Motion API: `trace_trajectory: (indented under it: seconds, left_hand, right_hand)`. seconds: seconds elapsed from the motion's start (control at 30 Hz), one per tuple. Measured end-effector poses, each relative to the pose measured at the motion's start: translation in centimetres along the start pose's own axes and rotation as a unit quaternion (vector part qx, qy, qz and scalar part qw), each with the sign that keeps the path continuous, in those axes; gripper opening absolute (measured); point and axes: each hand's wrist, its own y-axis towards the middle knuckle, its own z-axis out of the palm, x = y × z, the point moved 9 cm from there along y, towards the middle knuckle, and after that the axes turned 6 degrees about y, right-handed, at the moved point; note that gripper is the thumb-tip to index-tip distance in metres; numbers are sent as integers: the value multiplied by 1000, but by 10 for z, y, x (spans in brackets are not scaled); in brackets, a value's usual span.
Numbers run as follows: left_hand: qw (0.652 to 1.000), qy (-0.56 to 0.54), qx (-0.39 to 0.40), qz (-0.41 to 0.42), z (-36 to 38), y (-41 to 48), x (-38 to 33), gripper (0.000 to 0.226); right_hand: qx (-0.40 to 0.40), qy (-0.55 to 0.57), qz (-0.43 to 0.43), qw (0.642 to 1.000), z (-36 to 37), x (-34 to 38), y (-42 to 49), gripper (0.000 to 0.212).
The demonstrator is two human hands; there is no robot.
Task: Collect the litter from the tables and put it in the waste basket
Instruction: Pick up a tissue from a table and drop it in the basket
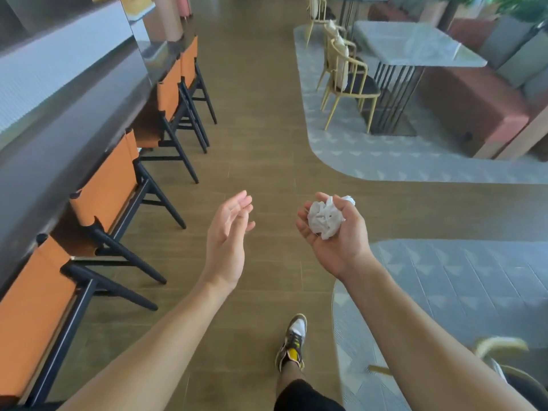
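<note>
the right hand (333,232) cups a crumpled white paper ball (325,217), fingers curled round it, above the wooden floor (258,120). the left hand (228,232) hangs loose, holding nothing, near orange chairs (106,185) at left.

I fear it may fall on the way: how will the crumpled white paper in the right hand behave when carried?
The crumpled paper is probably very light: the right hand cradles it on loosely curled fingers. Its many creases suggest it squashes easily rather than breaks. Being a lumpy ball, it could roll off if the palm tilts.
</note>
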Motion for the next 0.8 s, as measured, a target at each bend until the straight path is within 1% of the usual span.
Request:
trace_trajectory:
  seconds: [0.23, 0.4, 0.53, 0.8]
  left_hand:
    - [1000, 0, -30, 4, 36, 182, 19, 32]
    - [999, -4, -42, 16, 58, 299, 19, 30]
    - [998, -13, -57, 23, 63, 380, 29, 37]
    - [997, -22, -67, 29, 60, 559, 75, 33]
  right_hand:
    - [8, -9, -15, 1000, 51, 69, 166, 21]
    - [16, -12, -21, 1000, 96, 116, 264, 21]
    - [17, -16, -29, 999, 120, 140, 339, 24]
    - [0, -8, -45, 999, 175, 162, 510, 24]
